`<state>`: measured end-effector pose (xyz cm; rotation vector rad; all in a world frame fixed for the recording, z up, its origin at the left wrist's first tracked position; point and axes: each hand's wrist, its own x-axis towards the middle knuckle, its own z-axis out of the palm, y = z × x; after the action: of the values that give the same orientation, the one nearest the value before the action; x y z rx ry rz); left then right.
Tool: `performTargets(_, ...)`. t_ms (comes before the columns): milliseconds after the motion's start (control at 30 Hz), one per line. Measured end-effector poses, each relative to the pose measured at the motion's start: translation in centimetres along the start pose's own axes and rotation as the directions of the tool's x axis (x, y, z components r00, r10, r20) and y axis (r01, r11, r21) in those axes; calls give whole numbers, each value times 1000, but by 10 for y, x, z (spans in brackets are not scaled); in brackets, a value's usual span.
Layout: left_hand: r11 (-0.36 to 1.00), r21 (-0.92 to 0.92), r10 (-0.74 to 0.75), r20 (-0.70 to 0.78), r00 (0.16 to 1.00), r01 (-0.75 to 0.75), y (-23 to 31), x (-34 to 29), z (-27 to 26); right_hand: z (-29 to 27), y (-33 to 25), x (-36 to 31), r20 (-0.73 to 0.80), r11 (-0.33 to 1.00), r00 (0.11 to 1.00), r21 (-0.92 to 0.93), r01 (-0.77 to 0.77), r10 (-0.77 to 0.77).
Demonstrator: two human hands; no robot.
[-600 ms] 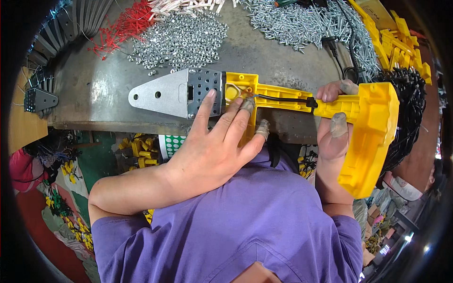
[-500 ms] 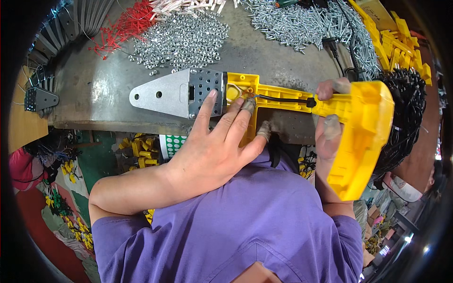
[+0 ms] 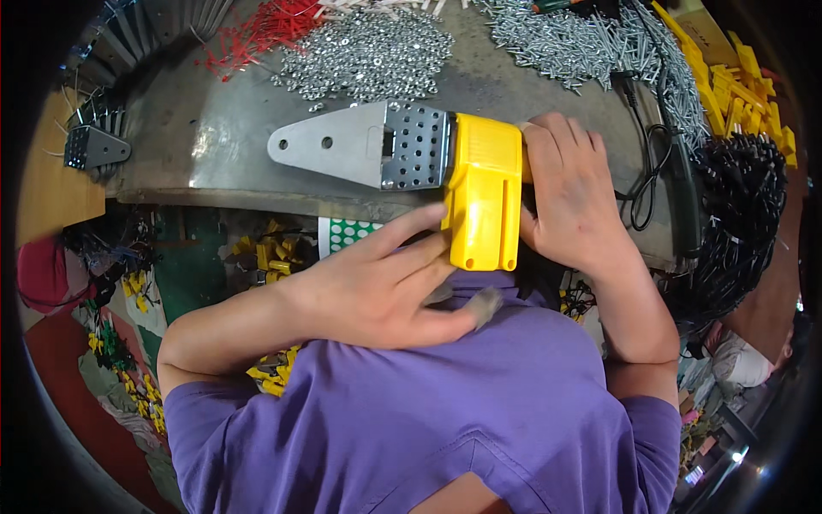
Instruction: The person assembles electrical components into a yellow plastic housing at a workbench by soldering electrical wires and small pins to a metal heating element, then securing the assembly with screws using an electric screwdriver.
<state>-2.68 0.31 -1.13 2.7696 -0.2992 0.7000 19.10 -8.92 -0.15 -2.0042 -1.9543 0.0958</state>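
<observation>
Across the top of the frame, a heap of red slender pieces (image 3: 265, 36), a pile of metal nuts (image 3: 368, 62) and a mound of silvery screws (image 3: 574, 50) lie on the grey desk (image 3: 224, 152). Yellow plastic parts (image 3: 747, 96) fill the upper right, above bundled black cables (image 3: 747, 201). A green-dotted white sheet (image 3: 347, 234) shows left of centre, below the desk edge.

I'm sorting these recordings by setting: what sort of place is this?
Probably a small assembly workshop. The metal-grey bench carries loose heaps of small silvery fittings and screws, and yellow plastic parts are piled toward the far right.
</observation>
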Motion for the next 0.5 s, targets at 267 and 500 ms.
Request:
performTargets(267, 998, -35, -49, 159, 986, 55, -45, 39, -11, 2, 3, -6, 46, 994, 998, -95, 57, -53)
performTargets(500, 992, -109, -29, 274, 961, 61, -64, 42, -5, 1, 13, -1, 3, 877, 981, 447, -175, 194)
